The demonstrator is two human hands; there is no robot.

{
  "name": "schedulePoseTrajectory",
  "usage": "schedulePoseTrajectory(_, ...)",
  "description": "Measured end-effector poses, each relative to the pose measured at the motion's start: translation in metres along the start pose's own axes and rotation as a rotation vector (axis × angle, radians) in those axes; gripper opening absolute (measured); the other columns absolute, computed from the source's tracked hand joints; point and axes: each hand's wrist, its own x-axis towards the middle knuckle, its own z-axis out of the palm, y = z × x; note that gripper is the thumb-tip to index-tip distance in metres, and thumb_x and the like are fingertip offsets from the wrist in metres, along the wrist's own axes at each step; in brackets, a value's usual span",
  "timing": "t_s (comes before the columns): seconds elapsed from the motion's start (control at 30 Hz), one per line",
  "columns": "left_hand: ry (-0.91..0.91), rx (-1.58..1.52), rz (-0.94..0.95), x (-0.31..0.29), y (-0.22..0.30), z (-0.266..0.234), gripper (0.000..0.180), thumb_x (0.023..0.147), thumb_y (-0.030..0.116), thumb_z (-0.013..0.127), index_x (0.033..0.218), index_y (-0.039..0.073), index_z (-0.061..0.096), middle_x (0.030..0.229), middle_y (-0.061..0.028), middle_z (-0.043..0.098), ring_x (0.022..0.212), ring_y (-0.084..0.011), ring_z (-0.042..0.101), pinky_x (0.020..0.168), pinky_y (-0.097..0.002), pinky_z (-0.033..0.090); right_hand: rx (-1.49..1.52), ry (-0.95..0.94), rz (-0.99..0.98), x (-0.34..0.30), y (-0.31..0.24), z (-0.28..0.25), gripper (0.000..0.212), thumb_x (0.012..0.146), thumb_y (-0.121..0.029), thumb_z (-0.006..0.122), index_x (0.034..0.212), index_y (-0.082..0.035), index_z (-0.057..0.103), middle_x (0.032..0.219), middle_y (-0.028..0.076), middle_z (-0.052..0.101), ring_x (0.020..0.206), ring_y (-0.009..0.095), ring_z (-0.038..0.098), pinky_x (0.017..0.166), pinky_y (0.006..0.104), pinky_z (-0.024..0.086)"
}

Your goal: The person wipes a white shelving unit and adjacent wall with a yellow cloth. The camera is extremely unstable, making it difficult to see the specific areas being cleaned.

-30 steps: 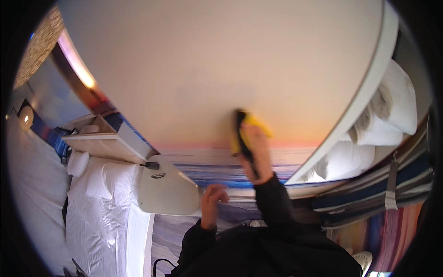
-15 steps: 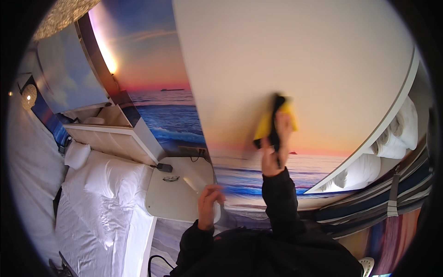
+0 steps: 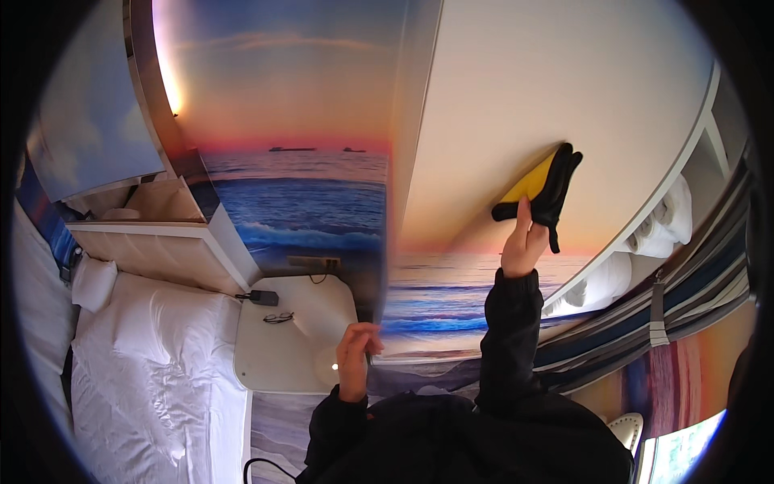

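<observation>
My right hand [image 3: 528, 242], reaching forward, is closed on a yellow cleaning cloth with black edging [image 3: 532, 181]. The bunched cloth lies against or just before a large pale panel [image 3: 516, 73] printed with a sunset sea; I cannot tell whether they touch. My left hand [image 3: 355, 355] is lower, near the bottom of the panel's left edge and beside the white tabletop. Its fingers are curled, with a small dark sliver showing under them that I cannot make out.
Eyeglasses [image 3: 278, 318] and a dark box-shaped device [image 3: 264, 298] lie on the white tabletop [image 3: 274, 355]. A bed with white bedding [image 3: 153, 371] is at the left. Rolled white linens [image 3: 665, 222] fill shelves at the right, above a striped curtain [image 3: 637, 315].
My right hand has moved the cloth right and slightly up in the view. The panel's left edge shows farther right, with more sea-print wall beside it. My left hand has shifted slightly left.
</observation>
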Motion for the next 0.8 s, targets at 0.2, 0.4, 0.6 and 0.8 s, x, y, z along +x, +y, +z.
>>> schedulePoseTrajectory(0.2, -0.016, 0.096, 0.012, 0.005, 0.001, 0.002, 0.027, 0.095, 0.023, 0.045, 0.104, 0.002, 0.059, 0.074, -0.0043, 0.055, 0.071, -0.0123, 0.050, 0.070, -0.0263, 0.040, -0.119, -0.516, -0.518, -0.024, -0.058, 0.063, 0.049, 0.078, 0.008, 0.059, 0.126, 0.005, 0.049, 0.149, 0.016, 0.041, 0.136, 0.041, 0.037, 0.112, 0.0452, 0.029)
schedulePoseTrajectory(0.4, -0.023, 0.050, 0.014, 0.005, -0.011, 0.020, 0.025, 0.096, 0.019, 0.044, 0.103, 0.001, 0.060, 0.075, -0.0045, 0.057, 0.072, -0.0117, 0.050, 0.070, -0.0251, 0.039, -0.120, -0.169, -0.360, -0.025, 0.009, -0.008, 0.048, 0.083, 0.007, 0.056, 0.130, 0.005, 0.048, 0.144, 0.021, 0.045, 0.136, 0.037, 0.039, 0.110, 0.0423, 0.032)
schedulePoseTrajectory(0.6, 0.035, 0.075, 0.010, 0.003, -0.038, 0.073, 0.026, 0.095, 0.018, 0.044, 0.102, -0.001, 0.061, 0.075, -0.0067, 0.058, 0.070, -0.0123, 0.052, 0.068, -0.0250, 0.040, 0.061, -0.005, -0.014, -0.001, 0.032, -0.043, 0.056, 0.084, 0.001, 0.058, 0.138, 0.002, 0.045, 0.141, 0.021, 0.047, 0.134, 0.035, 0.040, 0.109, 0.0400, 0.033)
schedulePoseTrajectory(0.8, -0.024, 0.152, -0.058, -0.006, -0.077, 0.136, 0.024, 0.095, 0.016, 0.046, 0.101, -0.001, 0.062, 0.076, -0.0052, 0.058, 0.071, -0.0123, 0.053, 0.069, -0.0248, 0.042, -0.167, -0.256, -0.358, -0.027, 0.077, -0.090, 0.062, 0.077, 0.004, 0.065, 0.136, 0.000, 0.049, 0.143, 0.019, 0.047, 0.136, 0.037, 0.039, 0.111, 0.0443, 0.032)
